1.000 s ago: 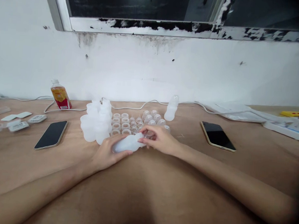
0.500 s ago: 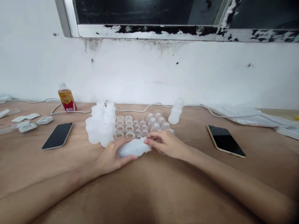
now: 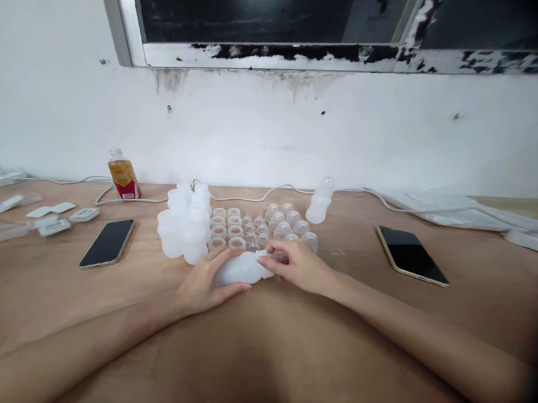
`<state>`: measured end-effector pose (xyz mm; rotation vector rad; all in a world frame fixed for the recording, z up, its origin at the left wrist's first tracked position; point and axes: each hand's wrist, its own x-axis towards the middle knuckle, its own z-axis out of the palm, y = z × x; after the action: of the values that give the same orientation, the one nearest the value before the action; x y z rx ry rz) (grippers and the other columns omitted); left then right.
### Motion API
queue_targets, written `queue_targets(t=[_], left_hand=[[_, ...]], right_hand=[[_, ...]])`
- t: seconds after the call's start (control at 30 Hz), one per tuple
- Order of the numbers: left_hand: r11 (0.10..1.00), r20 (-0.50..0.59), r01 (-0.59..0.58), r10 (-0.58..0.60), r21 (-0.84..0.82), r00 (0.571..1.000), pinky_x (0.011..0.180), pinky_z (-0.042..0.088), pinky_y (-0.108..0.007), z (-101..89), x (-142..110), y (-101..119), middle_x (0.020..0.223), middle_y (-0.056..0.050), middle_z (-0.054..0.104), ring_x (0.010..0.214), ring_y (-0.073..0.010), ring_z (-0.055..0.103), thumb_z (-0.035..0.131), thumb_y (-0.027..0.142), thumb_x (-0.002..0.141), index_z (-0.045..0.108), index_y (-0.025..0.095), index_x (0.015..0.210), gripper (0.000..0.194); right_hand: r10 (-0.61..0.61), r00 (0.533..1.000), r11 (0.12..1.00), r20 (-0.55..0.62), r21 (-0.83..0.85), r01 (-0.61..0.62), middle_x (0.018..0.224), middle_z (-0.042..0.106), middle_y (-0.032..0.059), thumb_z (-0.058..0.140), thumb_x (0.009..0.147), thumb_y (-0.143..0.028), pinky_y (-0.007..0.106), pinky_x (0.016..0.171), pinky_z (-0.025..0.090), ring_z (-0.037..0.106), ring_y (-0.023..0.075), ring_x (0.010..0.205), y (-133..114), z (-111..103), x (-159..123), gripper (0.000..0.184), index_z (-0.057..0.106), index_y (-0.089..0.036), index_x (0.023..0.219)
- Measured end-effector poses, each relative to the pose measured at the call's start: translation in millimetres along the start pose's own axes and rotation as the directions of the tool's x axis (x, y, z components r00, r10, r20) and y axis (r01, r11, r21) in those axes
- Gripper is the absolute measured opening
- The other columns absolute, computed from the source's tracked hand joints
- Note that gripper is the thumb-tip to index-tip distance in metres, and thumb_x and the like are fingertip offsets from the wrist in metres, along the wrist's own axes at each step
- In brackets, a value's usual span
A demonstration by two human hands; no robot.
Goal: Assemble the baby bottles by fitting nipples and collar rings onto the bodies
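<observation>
A frosted white baby bottle point(image 3: 239, 269) lies on its side just above the table, its neck toward the right. My left hand point(image 3: 204, 286) is wrapped round its body. At the neck end, my right hand point(image 3: 299, 266) is closed, thumb and fingers pinched against the mouth; a small translucent part seems to be in them, mostly hidden. Behind the hands stand rows of white collar rings point(image 3: 219, 230), small clear nipples point(image 3: 261, 228) and clear domed caps point(image 3: 283, 229). Several upright white bottles point(image 3: 183, 223) are grouped on the left.
A capped bottle point(image 3: 320, 200) stands alone behind the domed caps. Phones lie at left point(image 3: 107, 243) and right point(image 3: 411, 255). A drink bottle point(image 3: 124, 175), a white cable point(image 3: 255, 199), small plastic cases point(image 3: 53, 226) and a plastic bag point(image 3: 448, 209) are farther out.
The view has shifted slightly. Both hands stay on the baby bottle, and my right fingers have turned a little at its neck.
</observation>
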<state>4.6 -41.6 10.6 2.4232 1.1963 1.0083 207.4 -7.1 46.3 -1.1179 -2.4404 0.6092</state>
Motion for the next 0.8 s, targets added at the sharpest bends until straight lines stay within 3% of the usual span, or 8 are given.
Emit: queue_targets(t=[0.07,0.13,0.23,0.33,0.53,0.67,0.8], left_hand=[[1.0,0.001,-0.015,0.015,0.017,1.0,0.078,0.042,-0.029,1.0,0,0,0.099,-0.005,0.054,0.091,-0.0182,0.051,0.055,0.042,0.071,0.045,0.019,0.11,0.046],[1.0,-0.009,0.01,-0.01,0.013,1.0,0.077,0.042,-0.028,1.5,1,0,0.097,-0.004,0.055,0.09,-0.0178,0.052,0.054,0.042,0.071,0.045,0.019,0.108,0.044],[0.997,-0.043,0.069,-0.07,-0.023,0.997,0.077,0.042,-0.029,0.8,3,0,0.098,-0.003,0.056,0.089,-0.0177,0.052,0.053,0.042,0.073,0.046,0.019,0.106,0.041],[0.995,-0.038,0.085,-0.087,-0.046,0.996,0.077,0.041,-0.029,-0.5,3,0,0.099,-0.003,0.056,0.09,-0.0174,0.052,0.052,0.041,0.073,0.047,0.02,0.105,0.038],[0.998,-0.015,0.054,-0.054,0.007,0.998,0.077,0.042,-0.031,0.4,1,-3,0.096,-0.004,0.055,0.089,-0.0192,0.051,0.053,0.043,0.072,0.046,0.02,0.107,0.042],[0.995,-0.024,-0.012,0.015,0.099,1.0,0.075,0.043,-0.03,3.5,-2,-4,0.094,-0.006,0.051,0.088,-0.0192,0.05,0.051,0.042,0.073,0.045,0.019,0.106,0.041],[0.962,-0.027,-0.062,0.072,0.265,0.997,0.072,0.044,-0.03,7.3,-6,-7,0.096,-0.007,0.049,0.087,-0.0192,0.05,0.048,0.038,0.076,0.044,0.019,0.109,0.038]], right_hand=[[0.094,0.994,0.995,0.05,0.016,-0.095,0.044,0.051,-0.0005,0.029,0.08,-0.053,0.021,0.044,0.034,0.045,0.0087,0.039,-1,3,0,0.05,0.054,-0.014,0.064],[0.075,0.995,0.997,0.072,0.016,-0.077,0.05,0.055,0.0007,0.027,0.082,-0.052,0.022,0.048,0.037,0.048,0.0093,0.043,-1,-1,0,0.05,0.056,-0.014,0.07],[-0.15,0.988,0.988,0.031,-0.03,0.151,0.094,0.059,0.0065,0.043,0.078,-0.046,0.026,0.064,0.042,0.055,0.0134,0.07,-1,-10,-1,0.041,0.049,-0.018,0.107],[-0.316,0.948,0.945,0.022,-0.078,0.317,0.115,0.048,0.007,0.05,0.076,-0.037,0.028,0.074,0.041,0.053,0.0148,0.083,2,-13,-1,0.047,0.039,-0.021,0.118],[-0.179,0.984,0.979,0.016,-0.095,0.18,0.083,0.058,0.0052,0.05,0.074,-0.041,0.025,0.058,0.041,0.052,0.0128,0.062,2,-4,-2,0.039,0.047,-0.018,0.105],[-0.057,0.998,0.998,-0.016,-0.04,0.056,0.062,0.054,0.0002,0.045,0.075,-0.046,0.021,0.047,0.034,0.047,0.0101,0.051,-5,2,-3,0.032,0.051,-0.016,0.085],[0.101,0.995,0.989,0.017,0.106,-0.102,0.052,0.05,-0.0016,0.038,0.076,-0.054,0.02,0.042,0.032,0.046,0.0086,0.046,-6,10,-4,0.04,0.047,-0.016,0.07]])
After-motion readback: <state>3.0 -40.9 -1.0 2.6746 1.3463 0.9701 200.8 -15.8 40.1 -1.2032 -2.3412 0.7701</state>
